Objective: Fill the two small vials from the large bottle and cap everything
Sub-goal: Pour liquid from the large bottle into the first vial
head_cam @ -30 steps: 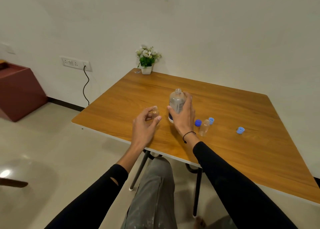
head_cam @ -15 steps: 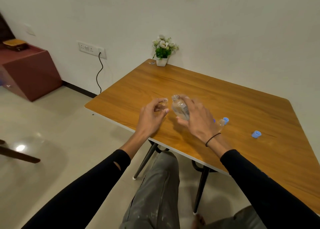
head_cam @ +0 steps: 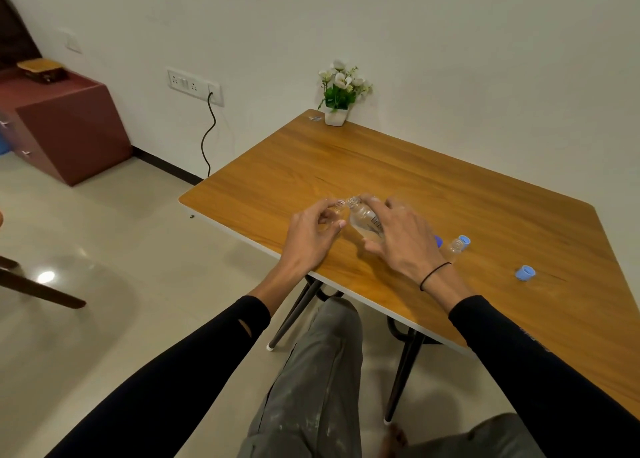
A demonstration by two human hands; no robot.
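head view: right hand (head_cam: pixel 401 239) has tipped the large clear plastic bottle (head_cam: pixel 363 219) toward the small clear vial (head_cam: pixel 337 209) pinched in the left hand (head_cam: pixel 311 237); pouring looks begun.

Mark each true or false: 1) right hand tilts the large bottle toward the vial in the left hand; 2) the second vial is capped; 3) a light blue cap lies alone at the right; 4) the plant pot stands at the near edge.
1) True: the right hand tips the large bottle to the vial in the left hand.
2) False: the second vial is open.
3) True: light blue cap.
4) False: the plant pot stands at the far corner.
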